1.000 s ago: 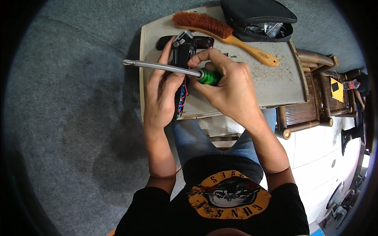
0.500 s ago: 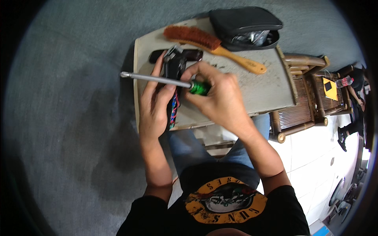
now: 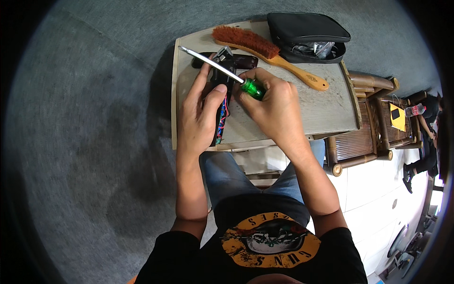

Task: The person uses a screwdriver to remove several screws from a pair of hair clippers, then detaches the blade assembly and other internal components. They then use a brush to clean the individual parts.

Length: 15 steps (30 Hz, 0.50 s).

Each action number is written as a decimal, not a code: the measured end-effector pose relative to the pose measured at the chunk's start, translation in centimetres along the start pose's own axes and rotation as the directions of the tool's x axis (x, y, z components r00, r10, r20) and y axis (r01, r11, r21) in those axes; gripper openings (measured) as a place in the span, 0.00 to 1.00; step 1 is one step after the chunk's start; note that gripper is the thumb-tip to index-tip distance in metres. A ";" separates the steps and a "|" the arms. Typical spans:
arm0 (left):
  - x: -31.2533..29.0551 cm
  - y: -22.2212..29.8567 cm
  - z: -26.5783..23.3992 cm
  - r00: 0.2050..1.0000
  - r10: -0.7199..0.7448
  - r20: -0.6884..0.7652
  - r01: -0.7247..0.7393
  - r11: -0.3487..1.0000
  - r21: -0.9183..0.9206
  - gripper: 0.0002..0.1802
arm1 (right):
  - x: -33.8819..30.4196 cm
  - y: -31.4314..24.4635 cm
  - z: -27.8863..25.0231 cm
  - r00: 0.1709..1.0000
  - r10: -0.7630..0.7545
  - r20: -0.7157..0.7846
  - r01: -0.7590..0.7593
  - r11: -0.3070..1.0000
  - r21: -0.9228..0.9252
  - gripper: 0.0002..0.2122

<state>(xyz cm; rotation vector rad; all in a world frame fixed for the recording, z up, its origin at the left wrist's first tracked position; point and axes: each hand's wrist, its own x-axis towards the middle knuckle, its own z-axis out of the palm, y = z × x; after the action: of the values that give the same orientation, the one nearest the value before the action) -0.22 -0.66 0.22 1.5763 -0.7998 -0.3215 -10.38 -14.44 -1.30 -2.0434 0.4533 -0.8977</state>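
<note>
My left hand is wrapped round a black hair clipper, its thumb lying on the front. The clipper stands with its metal blade head away from me, and its lower body is open, showing red and blue wires. In my right hand is a screwdriver with a clear green handle, gripped between thumb and fingers. Its steel shaft slants up and left across the clipper, the tip past the clipper's left side and touching nothing I can see. Behind the clipper lies a dark, glossy elongated piece, partly hidden.
The small grey table has dark specks on it. On its far side lie a wooden brush with reddish bristles and a black zip case, open, with plastic-wrapped contents. Bamboo chairs and another person are at the right.
The screwdriver has tilted, its tip rising up and to the right. Hands, clipper and table all sit slightly further right in view. Both grips look the same.
</note>
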 end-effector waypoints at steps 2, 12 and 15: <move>0.0 -0.1 0.0 1.000 -0.019 -0.012 0.018 1.000 -0.011 0.32 | 0.0 0.2 0.2 1.000 0.008 -0.030 -0.007 1.000 0.021 0.11; 0.2 -0.5 -0.7 0.995 -0.102 -0.023 0.097 0.980 -0.173 0.29 | 0.2 0.0 -1.2 0.973 0.176 -0.152 -0.123 0.944 0.307 0.07; 0.2 -1.0 -0.6 0.997 -0.055 -0.057 0.044 0.981 -0.190 0.28 | -0.4 0.6 -2.0 0.997 0.027 -0.075 -0.035 0.993 -0.113 0.08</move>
<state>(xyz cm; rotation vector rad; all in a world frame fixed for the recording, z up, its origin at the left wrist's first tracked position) 0.63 -0.31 -0.61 1.4231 -0.6630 -0.3717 -12.16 -15.67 -1.21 -2.1057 0.5867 -0.9497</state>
